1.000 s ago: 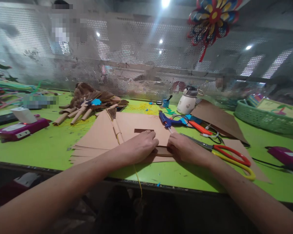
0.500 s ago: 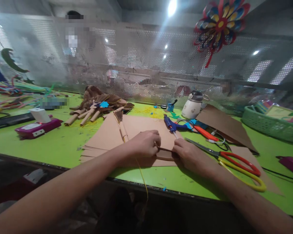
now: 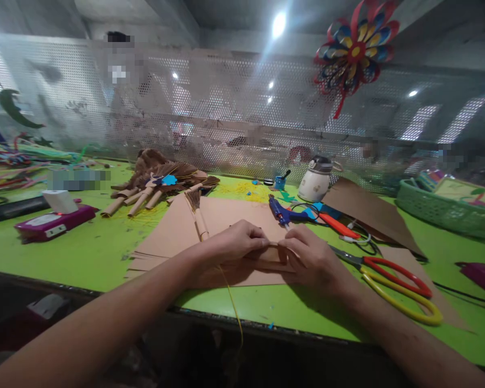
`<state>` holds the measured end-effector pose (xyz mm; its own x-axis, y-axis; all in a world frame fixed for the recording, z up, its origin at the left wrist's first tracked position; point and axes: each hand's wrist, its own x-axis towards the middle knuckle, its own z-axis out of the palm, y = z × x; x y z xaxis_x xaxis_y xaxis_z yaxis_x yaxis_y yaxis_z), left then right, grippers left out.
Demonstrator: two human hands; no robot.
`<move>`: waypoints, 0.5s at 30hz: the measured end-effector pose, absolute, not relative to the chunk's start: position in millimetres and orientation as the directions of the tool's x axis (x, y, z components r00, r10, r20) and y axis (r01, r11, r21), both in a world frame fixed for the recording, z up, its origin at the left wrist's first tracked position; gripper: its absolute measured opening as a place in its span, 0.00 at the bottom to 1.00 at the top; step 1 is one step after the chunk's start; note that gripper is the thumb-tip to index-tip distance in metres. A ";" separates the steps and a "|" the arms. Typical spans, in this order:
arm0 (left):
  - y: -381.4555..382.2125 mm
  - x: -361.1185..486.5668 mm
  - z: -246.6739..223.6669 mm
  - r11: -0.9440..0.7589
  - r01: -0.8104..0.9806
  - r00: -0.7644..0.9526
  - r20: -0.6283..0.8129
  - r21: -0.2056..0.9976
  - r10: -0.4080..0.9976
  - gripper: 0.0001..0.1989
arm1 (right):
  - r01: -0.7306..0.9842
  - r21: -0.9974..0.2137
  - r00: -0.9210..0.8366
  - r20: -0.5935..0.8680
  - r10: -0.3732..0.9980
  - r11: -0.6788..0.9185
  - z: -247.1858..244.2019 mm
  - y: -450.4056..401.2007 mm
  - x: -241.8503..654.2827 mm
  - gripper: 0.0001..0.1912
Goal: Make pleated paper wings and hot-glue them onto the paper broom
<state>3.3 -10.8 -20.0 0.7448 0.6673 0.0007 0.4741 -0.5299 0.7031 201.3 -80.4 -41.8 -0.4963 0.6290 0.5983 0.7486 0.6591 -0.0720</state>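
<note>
Between my two hands is a folded strip of brown paper (image 3: 275, 253). My left hand (image 3: 242, 240) pinches its left part and my right hand (image 3: 307, 250) its right end, with thumbs and fingertips along the upper edge. Below them lies a stack of brown paper sheets (image 3: 226, 215). A small paper broom (image 3: 198, 215) with a fringed top rests on the stack beside my left hand, and a yellow string (image 3: 235, 307) hangs over the table edge. Just beyond my right hand lies a blue glue gun (image 3: 281, 210); scissors (image 3: 400, 280) with red and yellow handles lie to its right.
Finished-looking paper brooms (image 3: 153, 186) are piled at the back left. A purple power strip (image 3: 56, 222) with a white plug sits at left. A white bottle (image 3: 315, 179), a blue jar (image 3: 280, 182) and a green basket (image 3: 444, 207) stand at the back and right.
My hands have drawn the fingertips up along the paper strip's top edge and moved slightly closer together. The strip looks more folded over. The view has shifted a little.
</note>
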 end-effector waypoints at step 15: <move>-22.2 9.9 -21.5 -0.663 0.409 0.782 0.135 0.627 0.609 0.10 | 0.519 -0.795 -0.158 0.272 0.949 0.314 -37.8 -72.5 208.4 0.10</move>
